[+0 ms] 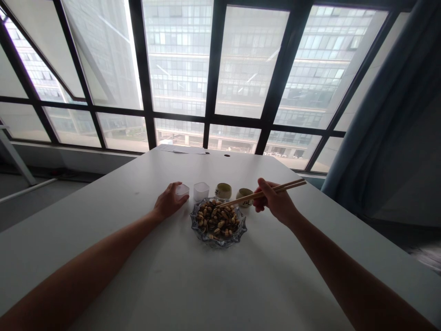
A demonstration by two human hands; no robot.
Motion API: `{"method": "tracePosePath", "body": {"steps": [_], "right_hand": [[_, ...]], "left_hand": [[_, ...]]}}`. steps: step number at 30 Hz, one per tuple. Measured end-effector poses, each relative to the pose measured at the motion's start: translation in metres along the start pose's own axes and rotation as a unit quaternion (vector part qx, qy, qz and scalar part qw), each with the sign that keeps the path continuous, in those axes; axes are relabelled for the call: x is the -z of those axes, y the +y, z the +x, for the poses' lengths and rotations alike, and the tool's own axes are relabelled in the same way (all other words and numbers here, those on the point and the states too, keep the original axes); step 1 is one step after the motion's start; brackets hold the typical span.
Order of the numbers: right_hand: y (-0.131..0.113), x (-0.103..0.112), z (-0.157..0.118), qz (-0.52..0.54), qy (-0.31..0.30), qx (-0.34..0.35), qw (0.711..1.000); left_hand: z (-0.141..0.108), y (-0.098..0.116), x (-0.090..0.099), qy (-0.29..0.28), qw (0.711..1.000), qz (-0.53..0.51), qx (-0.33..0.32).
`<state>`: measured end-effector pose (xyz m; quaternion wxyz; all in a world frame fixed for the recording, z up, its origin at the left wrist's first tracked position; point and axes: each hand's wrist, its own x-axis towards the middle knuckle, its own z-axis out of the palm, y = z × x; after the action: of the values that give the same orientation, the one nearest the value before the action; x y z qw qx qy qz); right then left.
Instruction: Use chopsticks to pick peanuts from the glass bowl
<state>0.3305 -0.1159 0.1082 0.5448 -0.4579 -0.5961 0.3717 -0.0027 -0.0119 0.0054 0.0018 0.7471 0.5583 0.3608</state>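
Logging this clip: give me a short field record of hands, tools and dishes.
left hand: holds a clear plastic cup
right hand: holds chopsticks, tips over the nuts
glass bowl: full of nuts, between the hands
second clear cup: behind the bowl
ceramic cups: two, right of the clear ones
table: white, by a window

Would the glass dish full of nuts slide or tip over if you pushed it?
The glass dish looks wide and low, so it would probably slide on the smooth table rather than tip. Heaped with nuts, it likely feels heavy. Being glass, it may chip.
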Motion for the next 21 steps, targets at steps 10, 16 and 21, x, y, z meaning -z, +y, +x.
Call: {"method": "tracePosePath", "body": {"steps": [10, 16, 21], "right_hand": [[0.017, 0.013, 0.012, 0.122, 0.067, -0.134, 0.981], [0.013, 0.012, 0.011, 0.133, 0.071, -0.146, 0.978], [0.014, 0.013, 0.013, 0.118, 0.07, -0.133, 0.982]], "left_hand": [[0.0, -0.002, -0.001, 0.002, 1.0, 0.007, -0.004], [0.0, -0.001, -0.002, 0.007, 1.0, 0.004, -0.005], [0.0, -0.001, -0.001, -0.001, 1.0, 0.009, 0.003]]}}
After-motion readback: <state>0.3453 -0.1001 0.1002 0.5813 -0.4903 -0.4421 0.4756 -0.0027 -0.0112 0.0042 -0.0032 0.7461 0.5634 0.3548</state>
